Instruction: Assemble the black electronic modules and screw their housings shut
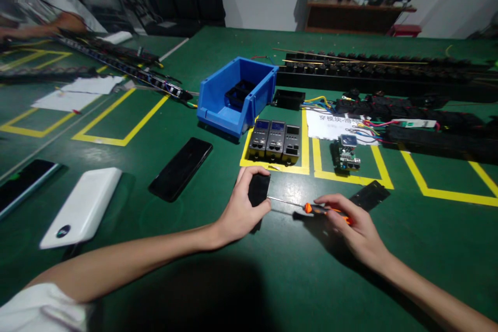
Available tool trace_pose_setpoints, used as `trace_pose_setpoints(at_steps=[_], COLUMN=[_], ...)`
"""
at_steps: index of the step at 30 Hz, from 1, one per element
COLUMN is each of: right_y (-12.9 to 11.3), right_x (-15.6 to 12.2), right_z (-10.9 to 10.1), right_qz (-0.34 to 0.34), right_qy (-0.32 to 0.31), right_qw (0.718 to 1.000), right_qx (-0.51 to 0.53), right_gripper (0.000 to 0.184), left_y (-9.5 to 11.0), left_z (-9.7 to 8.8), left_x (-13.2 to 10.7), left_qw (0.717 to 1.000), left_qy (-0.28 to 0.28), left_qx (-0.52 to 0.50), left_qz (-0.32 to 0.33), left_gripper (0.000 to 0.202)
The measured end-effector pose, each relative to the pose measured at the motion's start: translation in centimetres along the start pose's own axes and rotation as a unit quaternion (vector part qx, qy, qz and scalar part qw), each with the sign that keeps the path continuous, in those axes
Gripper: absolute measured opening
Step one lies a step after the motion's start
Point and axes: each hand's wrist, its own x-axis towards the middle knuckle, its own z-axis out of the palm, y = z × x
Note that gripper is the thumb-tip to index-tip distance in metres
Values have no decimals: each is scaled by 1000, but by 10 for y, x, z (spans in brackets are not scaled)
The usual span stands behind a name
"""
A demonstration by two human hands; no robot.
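Clearly, the small black casing [259, 189] is sitting just above the near middle of the green surface [163, 124], with the left hand [243, 205] holding it. It is looking like moulded plastic, so it is probably handling as something light and stiff, a little slippery on its smooth face, perhaps brittle at thin edges; its two opposite long edges are seeming the best place for taking hold. The left grip is closing around it, fingers curling over the far end and the thumb pressing near the right edge.

The right grip is wrapping the orange-and-black handle of a screwdriver [309, 208], its fingers folding round the rear part. The shaft is pointing left, its tip reaching the casing's right side; whether it is seating in a screw, I cannot tell. The right hand [356, 223] is partly covering a flat black plate [371, 196] lying behind it.

Farther out, three black modules [274, 141] are standing side by side within yellow tape, and a bare circuit board [347, 153] is resting to their right. A blue bin [218, 119] is holding dark parts, while a black phone [181, 168] is lying left of the casing.
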Motion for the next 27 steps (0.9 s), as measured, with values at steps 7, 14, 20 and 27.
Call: trace_pose_setpoints(at_steps=[7,14,20,27], right_y=[-3,0,-1,-1], right_x=[2,4,1,3], right_z=[1,0,1,0], right_qz=[-88,-134,3,-110], right_qy=[88,77,40,87], right_qw=[992,988,999,990], right_qx=[-15,-2,13,-2], right_gripper=[10,8,15,12], left_y=[0,0,0,0], left_z=[0,0,0,1], left_x=[0,0,0,0], left_qw=[1000,1000,1000,1000], left_qy=[-1,0,4,0], left_qx=[-2,-4,0,0], left_qz=[3,0,-9,-3], left_gripper=[46,45,44,45])
